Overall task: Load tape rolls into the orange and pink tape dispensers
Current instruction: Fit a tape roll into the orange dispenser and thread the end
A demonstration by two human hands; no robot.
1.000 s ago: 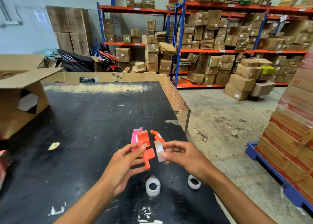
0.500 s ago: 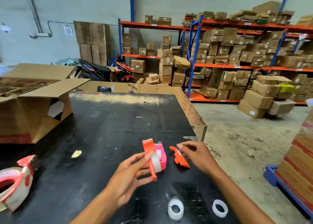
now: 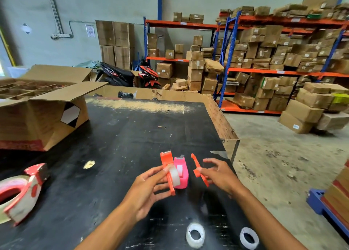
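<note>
A: Where's the room?
B: The table point(image 3: 117, 146) lies bare ahead and left; its right edge is just beside the right hand point(image 3: 220, 174).
A: Grips?
B: Left hand point(image 3: 149, 188) pinches the orange half point(image 3: 167, 171) with a roll point(image 3: 174, 176) on it, beside the pink dispenser point(image 3: 182, 174). Right hand's fingertips pinch the cover point(image 3: 199, 171), other fingers spread. Two spare rolls point(image 3: 195, 235) lie near.

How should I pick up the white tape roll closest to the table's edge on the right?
Pinch the right-hand tape roll from above: one finger in its open middle hole, thumb on the outer rim. It looks to lie flat on the black table, hole facing up, apart from the other roll, so that seems easiest.
</note>
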